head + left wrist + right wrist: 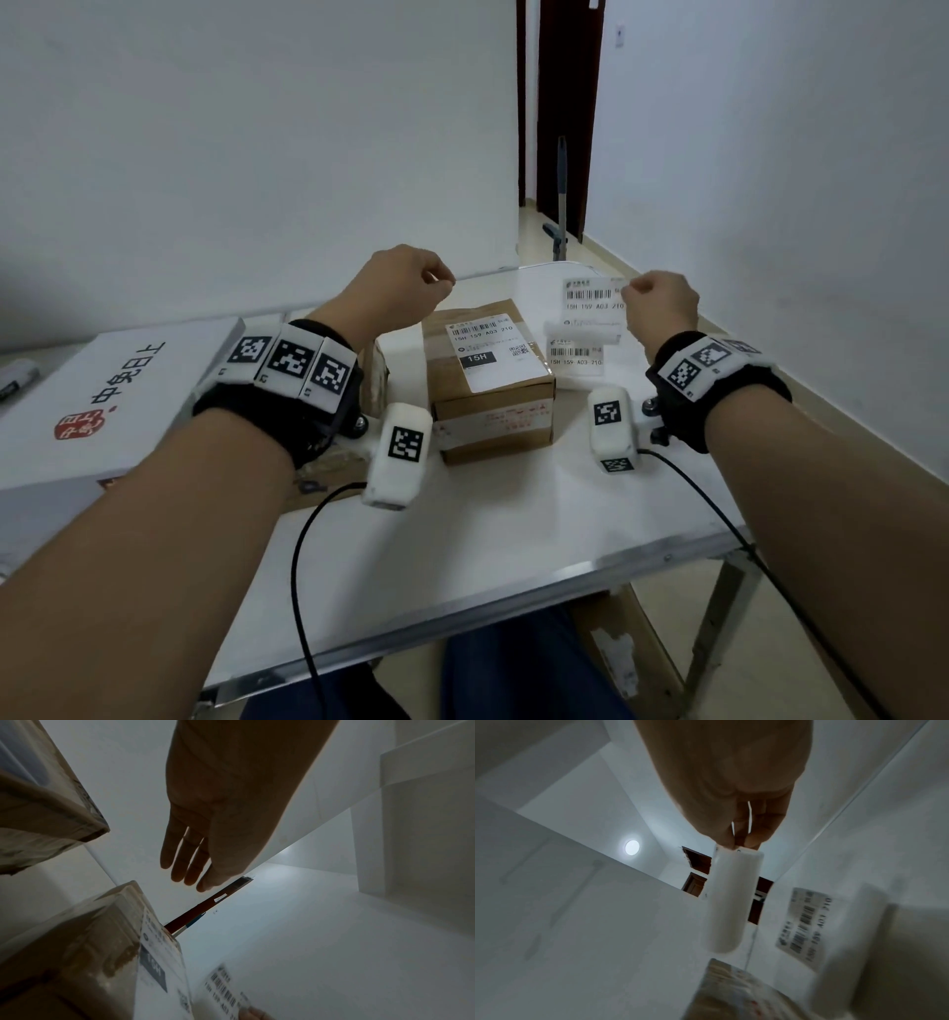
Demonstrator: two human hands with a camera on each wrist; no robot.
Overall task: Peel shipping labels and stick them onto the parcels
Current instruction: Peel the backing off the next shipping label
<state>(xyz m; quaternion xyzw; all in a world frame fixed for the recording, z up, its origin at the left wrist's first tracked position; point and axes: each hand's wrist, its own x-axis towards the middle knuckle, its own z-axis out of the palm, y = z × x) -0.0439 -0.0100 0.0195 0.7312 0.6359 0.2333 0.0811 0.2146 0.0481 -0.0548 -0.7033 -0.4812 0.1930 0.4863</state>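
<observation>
- Right hand [660, 303] pinches loose label [590, 297], raised right of parcel [493, 417].
- Left hand [405, 288] raised left of parcel; fingers together, loosely bent, holding nothing.
- Stuck label [490, 349] on parcel top.

Free tabletop [513, 514] lies before the brown parcel [493, 406]; a white box [102, 390] blocks left.

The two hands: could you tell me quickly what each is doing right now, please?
Left hand: open, loosely curled, holding nothing visible.
Right hand: closed, pinching a shipping label by its edge.
</observation>
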